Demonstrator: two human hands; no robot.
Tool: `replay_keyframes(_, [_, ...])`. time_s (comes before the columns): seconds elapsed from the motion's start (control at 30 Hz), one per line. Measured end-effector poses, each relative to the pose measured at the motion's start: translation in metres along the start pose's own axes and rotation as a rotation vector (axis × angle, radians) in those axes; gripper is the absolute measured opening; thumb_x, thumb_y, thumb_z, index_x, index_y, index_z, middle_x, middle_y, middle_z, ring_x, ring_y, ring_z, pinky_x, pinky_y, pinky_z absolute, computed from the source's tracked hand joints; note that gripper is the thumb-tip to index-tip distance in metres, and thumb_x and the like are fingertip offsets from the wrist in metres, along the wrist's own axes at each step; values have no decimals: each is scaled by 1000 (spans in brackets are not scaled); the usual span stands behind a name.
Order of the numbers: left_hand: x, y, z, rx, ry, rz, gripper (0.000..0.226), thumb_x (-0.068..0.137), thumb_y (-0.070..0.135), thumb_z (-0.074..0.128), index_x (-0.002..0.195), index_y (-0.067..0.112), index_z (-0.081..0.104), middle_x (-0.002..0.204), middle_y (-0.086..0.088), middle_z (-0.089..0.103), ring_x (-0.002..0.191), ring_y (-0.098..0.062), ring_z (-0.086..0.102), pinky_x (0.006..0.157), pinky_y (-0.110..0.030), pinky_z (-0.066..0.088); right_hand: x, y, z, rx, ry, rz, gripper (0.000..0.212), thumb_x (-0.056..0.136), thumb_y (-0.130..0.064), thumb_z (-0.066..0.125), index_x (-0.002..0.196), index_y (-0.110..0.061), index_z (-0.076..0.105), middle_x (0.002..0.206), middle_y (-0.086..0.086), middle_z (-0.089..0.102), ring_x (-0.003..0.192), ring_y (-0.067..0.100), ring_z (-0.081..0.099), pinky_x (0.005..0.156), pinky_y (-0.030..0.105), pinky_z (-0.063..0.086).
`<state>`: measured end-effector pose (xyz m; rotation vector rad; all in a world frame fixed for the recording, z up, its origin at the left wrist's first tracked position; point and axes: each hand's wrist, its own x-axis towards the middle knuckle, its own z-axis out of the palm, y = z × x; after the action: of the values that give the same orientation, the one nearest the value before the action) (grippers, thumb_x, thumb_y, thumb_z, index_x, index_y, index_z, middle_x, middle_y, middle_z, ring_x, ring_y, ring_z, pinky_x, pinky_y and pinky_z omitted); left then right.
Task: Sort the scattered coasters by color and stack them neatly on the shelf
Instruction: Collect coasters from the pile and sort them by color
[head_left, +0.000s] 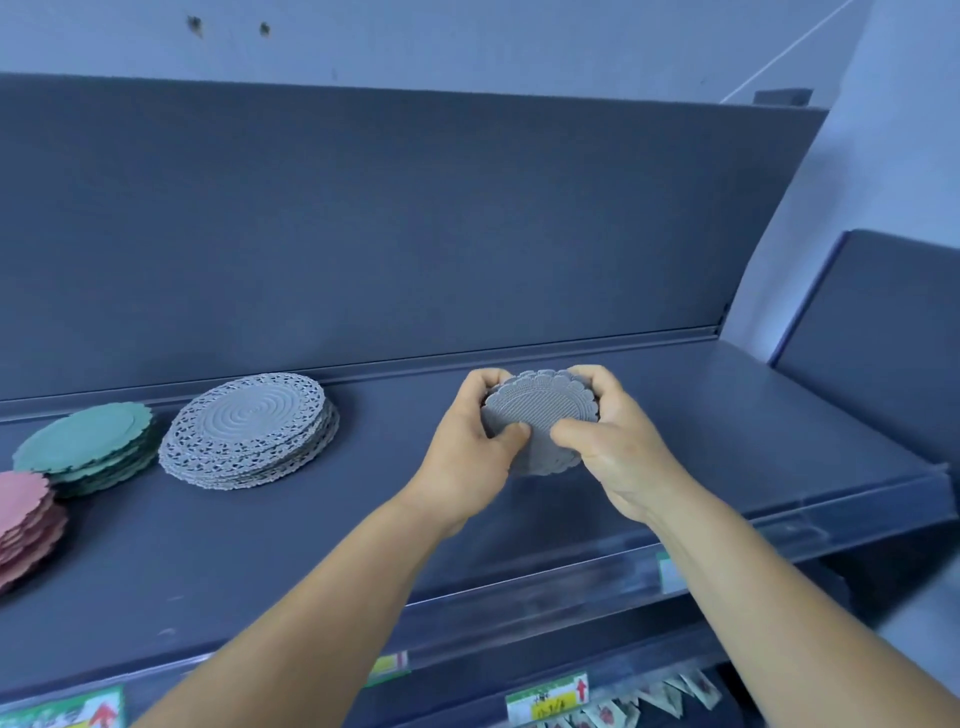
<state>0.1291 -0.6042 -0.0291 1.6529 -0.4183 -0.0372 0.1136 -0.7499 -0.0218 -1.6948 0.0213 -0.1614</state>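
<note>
Nearest the camera, at about six o'clock, a price label (548, 697) sits on the rail of a lower shelf: a green and white tag with a red upward arrow and a yellow strip whose handwritten figures are too blurred to read. A second tag (65, 709) with the same red arrow shows at eight o'clock, and a smaller blurred one (388, 666) lies between them. At five o'clock, small packets (649, 701) hang under the rail, their print unreadable. Two bare forearms rise from the bottom edge toward the middle of the dark shelf (701, 415). The left hand (470, 444) and the right hand (615, 447) together clasp a small stack of grey coasters (540, 410) with scalloped edges, fingers curled round its far rim and both thumbs pressed on the top face; the stack is held just above or on the shelf, which of the two cannot be told. Toward nine o'clock from the hands, well apart, a pile of larger grey lace-edged coasters (249, 431) rests on the shelf. Further left, just beside it, lies a green pile (85, 449), and at the left edge a pink pile (26, 519), cut off by the frame, touches or overlaps the green one. Behind everything stands the shelf's dark back panel (363, 234), and above it, at twelve o'clock, a pale wall (467, 41).
</note>
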Motion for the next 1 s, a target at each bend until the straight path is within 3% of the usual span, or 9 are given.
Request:
replay_keyframes(0.1, [4,-6,15,23,-10,-21,36,91,0,52,95,35,45,95,9,57,85,-9,51,74,-22,45,2,10,-13,-9,-11,17,55,57,-11,52,111,-21,51,99,-2,56,84,14,53,70,27,42])
replay_keyframes(0.27, [10,-8,23,87,-5,-12,42,88,-4,50,98,36,43,99,10,56,84,-5,52,66,-11,46,3,20,-25,-29,-106,11,57,73,3,54,121,-26,46,104,-5,55,87,10,53,72,21,43])
replay_keyframes(0.43, [8,-15,22,105,20,-26,41,85,9,58,104,41,41,120,-2,52,103,-15,54,73,-21,45,4,23,-26,-85,-160,1,71,73,-6,57,131,-40,32,121,-13,46,103,10,52,84,22,44])
replay_keyframes(0.5, [7,-15,22,72,19,-35,39,86,9,59,107,36,41,115,-3,56,96,-13,57,72,-20,47,4,22,-28,-123,-200,-2,75,74,-9,57,134,-42,25,126,-15,42,107,11,51,88,25,44])
replay_keyframes(0.6, [3,-16,22,62,67,-42,37,88,5,57,113,27,41,107,3,61,88,-5,58,71,-15,50,4,21,-28,-170,-195,-17,69,79,-6,55,132,-39,26,120,-15,45,102,6,51,82,21,44])
replay_keyframes(0.77, [2,-17,23,153,41,-45,35,88,7,51,112,29,38,118,-5,53,101,-13,56,76,-20,45,3,20,-27,-235,-160,-27,54,79,-8,51,118,-37,28,127,-3,42,101,10,47,71,18,40])
replay_keyframes(0.87, [0,-16,22,194,8,-26,34,90,0,44,111,24,35,104,3,54,86,-4,53,66,-7,43,1,20,-28,-283,-190,-31,51,85,-4,46,119,-35,23,126,-4,41,92,3,45,68,16,41])
replay_keyframes(1.0, [1,-14,21,331,-18,8,32,92,-4,36,110,21,29,97,3,45,74,-7,45,55,-4,38,2,21,-33,-404,-203,-32,51,91,-5,38,132,-30,24,123,-2,47,97,15,48,74,21,41])
